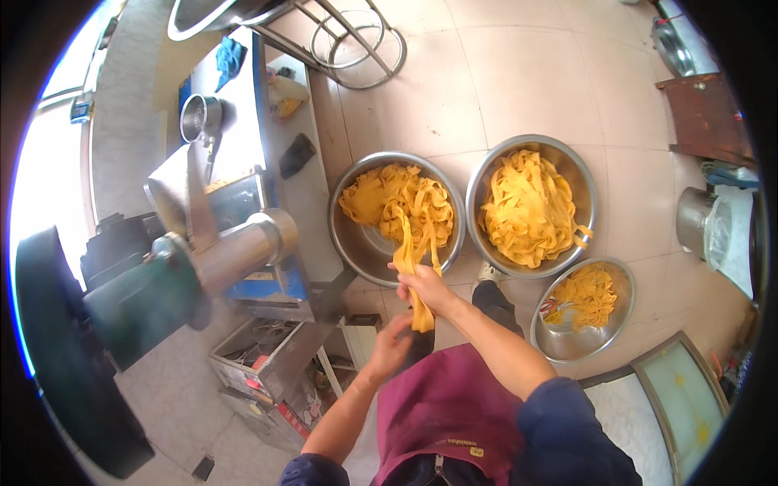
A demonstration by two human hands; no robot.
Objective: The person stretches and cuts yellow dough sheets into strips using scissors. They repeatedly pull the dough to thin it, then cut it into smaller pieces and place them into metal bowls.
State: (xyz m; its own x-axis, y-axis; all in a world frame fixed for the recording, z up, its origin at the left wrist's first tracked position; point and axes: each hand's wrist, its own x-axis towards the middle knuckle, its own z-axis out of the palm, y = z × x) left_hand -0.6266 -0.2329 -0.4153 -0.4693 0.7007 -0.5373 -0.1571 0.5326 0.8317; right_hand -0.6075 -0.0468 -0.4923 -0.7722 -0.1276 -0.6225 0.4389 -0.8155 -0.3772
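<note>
My right hand is closed round a long bunch of flat yellow noodle strips, which stretches up into the left steel bowl and hangs below my fist. My left hand is lower, beside the hanging ends, its fingers loosely bent and apart; whether they touch the strips is unclear. The left bowl holds more piled strips. Just right of it, a second steel bowl is heaped with similar strips. A smaller basin at the lower right holds thinner yellow strands and a red-handled tool.
A large green and steel machine juts in from the left, by a bench with a steel pot and blue cloth. A metal stand, metal cart, wooden furniture, lined bin and glass-panelled frame surround the bowls.
</note>
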